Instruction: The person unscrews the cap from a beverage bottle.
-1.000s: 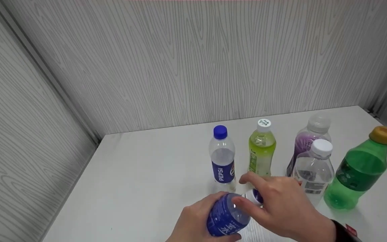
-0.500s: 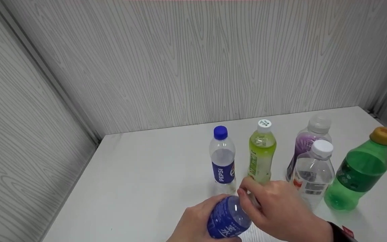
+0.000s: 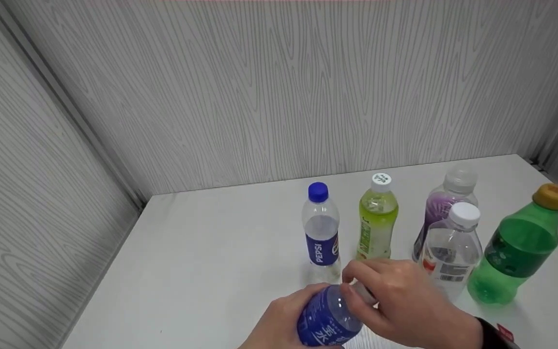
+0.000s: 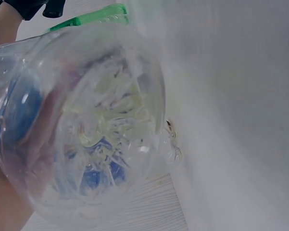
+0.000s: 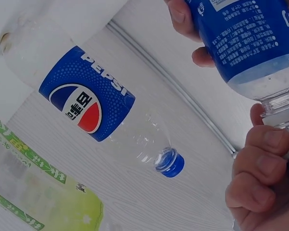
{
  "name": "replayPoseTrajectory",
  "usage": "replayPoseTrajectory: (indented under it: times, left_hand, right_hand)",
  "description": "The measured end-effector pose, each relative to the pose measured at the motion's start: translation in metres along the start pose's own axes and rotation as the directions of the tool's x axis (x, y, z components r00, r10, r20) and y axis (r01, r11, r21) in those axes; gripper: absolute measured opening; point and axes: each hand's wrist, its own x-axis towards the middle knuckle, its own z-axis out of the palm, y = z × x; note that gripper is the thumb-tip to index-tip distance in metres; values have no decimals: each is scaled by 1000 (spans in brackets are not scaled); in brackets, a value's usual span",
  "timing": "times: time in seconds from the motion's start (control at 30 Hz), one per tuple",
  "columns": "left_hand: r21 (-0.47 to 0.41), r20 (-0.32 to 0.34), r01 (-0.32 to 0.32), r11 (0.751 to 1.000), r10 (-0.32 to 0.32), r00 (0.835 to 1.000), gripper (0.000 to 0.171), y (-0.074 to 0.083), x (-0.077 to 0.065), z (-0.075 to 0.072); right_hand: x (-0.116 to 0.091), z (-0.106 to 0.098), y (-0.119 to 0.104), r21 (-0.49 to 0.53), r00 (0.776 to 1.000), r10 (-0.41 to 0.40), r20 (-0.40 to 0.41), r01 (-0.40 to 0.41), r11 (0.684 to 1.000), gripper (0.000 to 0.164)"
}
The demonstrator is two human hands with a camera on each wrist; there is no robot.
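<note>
In the head view my left hand point(image 3: 281, 317) grips a clear plastic bottle with a blue label point(image 3: 325, 317), tilted with its neck to the right. The fingers and thumb of my right hand point(image 3: 402, 303) pinch its white cap point(image 3: 366, 293), which they partly cover. The right wrist view shows the blue label point(image 5: 250, 41) up close, with curled right fingers point(image 5: 264, 166) at the neck. The clear bottle base point(image 4: 106, 130) fills much of the left wrist view. Just beyond the hands stands a Pepsi bottle point(image 3: 321, 249) with a blue cap.
Behind my right hand stand a yellow-green bottle point(image 3: 378, 213), a purple-labelled bottle point(image 3: 441, 206), a clear white-capped bottle point(image 3: 453, 257) and a green bottle point(image 3: 521, 242) with an orange cap. They share a white table point(image 3: 201, 266) with grey wood-grain panels point(image 3: 259, 87) behind.
My right hand's fingers have closed in from a spread position to pinch the cap, and its wrist has turned slightly. The held bottle has dipped a little. The standing bottles keep their places.
</note>
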Motion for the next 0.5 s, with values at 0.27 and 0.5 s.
replayPoseTrajectory:
  times: [0.27, 0.5]
  left_hand:
    - [211, -198, -68, 975, 111, 974, 71, -3, 1, 9]
    - [453, -280, -133, 882, 282, 917, 75, -9, 4, 15]
  right_hand:
    - [3, -4, -3, -76, 961, 269, 69, -264, 961, 24]
    - [8, -1, -2, -37, 892, 399, 214, -400, 916, 43]
